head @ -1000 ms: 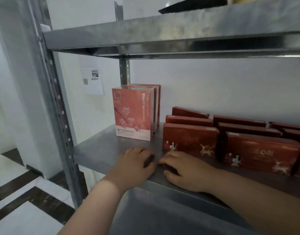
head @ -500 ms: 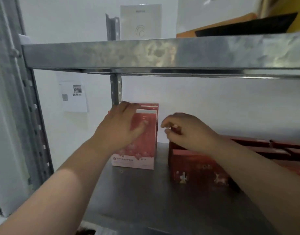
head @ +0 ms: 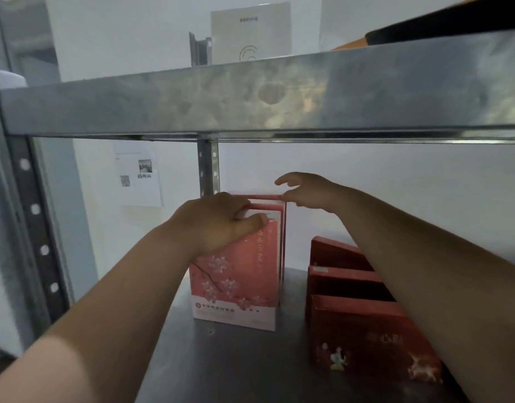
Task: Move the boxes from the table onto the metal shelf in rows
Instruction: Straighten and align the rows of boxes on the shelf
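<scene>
Shelf (head: 221, 359): carrying upright pink boxes (head: 235, 274) left, dark red boxes (head: 363, 338) right.
Left hand (head: 212, 225): gripping the front pink box's top edge.
Right hand (head: 305, 190): reaching, fingers loosely spread, touching the rear box's top corner.
Axis: boxes standing tall, directly beneath both hands.

Words you can see, but not read

Your pink box (head: 235, 286), red box (head: 375, 347) and wall paper (head: 138, 177) have print too blurry to read.

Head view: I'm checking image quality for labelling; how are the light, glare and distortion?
Head view: dim under the upper shelf, whose front edge shows blotchy reflections; wide-angle bending at the left upright; print on the pink boxes stays soft.
</scene>
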Available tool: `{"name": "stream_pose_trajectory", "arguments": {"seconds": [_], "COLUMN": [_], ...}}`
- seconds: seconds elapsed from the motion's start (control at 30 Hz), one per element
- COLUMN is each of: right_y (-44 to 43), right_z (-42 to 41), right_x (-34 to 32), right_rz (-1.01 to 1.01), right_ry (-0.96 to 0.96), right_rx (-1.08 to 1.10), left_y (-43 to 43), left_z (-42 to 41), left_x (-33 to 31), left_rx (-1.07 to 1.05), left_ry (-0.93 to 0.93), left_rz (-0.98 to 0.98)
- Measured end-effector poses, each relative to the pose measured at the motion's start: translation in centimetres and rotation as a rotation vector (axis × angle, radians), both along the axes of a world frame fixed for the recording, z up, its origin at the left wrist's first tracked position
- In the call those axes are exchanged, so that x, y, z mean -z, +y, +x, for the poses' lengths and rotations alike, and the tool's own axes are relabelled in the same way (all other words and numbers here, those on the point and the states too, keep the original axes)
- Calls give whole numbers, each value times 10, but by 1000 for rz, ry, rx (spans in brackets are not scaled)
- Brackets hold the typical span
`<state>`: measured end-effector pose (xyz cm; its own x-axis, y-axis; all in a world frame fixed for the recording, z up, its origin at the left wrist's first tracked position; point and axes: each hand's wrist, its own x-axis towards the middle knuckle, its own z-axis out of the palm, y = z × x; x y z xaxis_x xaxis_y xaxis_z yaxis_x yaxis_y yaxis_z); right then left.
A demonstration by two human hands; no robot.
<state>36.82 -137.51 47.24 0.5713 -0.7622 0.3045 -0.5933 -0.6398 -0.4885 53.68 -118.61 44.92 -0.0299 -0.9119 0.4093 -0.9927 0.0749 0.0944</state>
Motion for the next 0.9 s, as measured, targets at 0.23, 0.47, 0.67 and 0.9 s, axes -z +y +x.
{"name": "stream_pose_trajectory", "arguments": {"seconds": [0.23, 0.47, 0.67, 0.9], "right_y": [-7, -2, 1, 2], "right_z": [15, 17, 17, 14], "right_x": [7, 4, 3, 4], "right_rz": [7, -19, -69, -50], "right_ry": [-125, -98, -86, -92], "right_rx": [-3, 31, 51, 9], "left_y": [-3, 0, -3, 2], "left_z": [5, 5, 6, 3], "left_x": [2, 3, 4, 2], "left_rx": [-20, -29, -47, -40], "left_ry": [-18, -20, -16, -14], "left_rz": [-12, -11, -5, 4]}}
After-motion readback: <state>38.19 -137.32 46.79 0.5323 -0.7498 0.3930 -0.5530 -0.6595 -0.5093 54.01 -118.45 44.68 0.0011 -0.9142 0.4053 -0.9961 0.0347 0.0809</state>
